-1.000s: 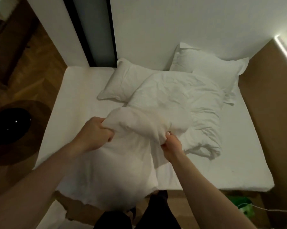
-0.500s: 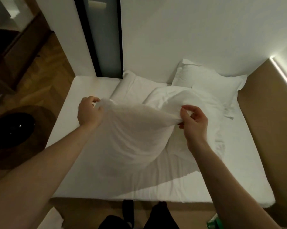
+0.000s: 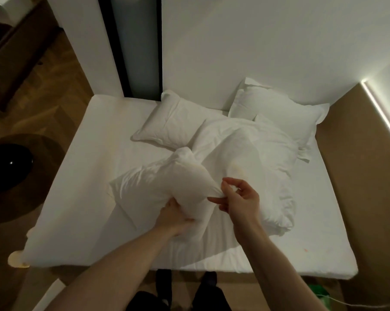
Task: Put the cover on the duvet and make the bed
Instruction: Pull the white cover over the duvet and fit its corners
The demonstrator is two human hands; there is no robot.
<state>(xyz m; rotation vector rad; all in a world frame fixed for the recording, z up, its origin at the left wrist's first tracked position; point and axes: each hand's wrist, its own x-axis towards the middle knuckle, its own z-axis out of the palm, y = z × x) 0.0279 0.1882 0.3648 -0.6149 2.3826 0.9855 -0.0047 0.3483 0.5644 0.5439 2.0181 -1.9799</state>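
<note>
At the centre of the frame the left hand (image 3: 175,217) grips a bunched fold of the white cover (image 3: 167,180) from below, fingers curled into the cloth. The right hand (image 3: 240,202) pinches its edge just beside. The duvet (image 3: 257,158) lies crumpled on the bed (image 3: 86,167), centre right, below two pillows (image 3: 174,122).

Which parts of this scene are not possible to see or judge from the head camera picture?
- Left hand: its fingers are buried in the white fabric it grips, so the exact hold is hidden.
- Fabric identity: cover or duvet cannot be told; all the bedding is white and bunched.
- Right pillow: lower part covered by the rumpled duvet.
- Green object: cut off by the bottom edge.
- Black round object: cut by the left edge, too dark.
</note>
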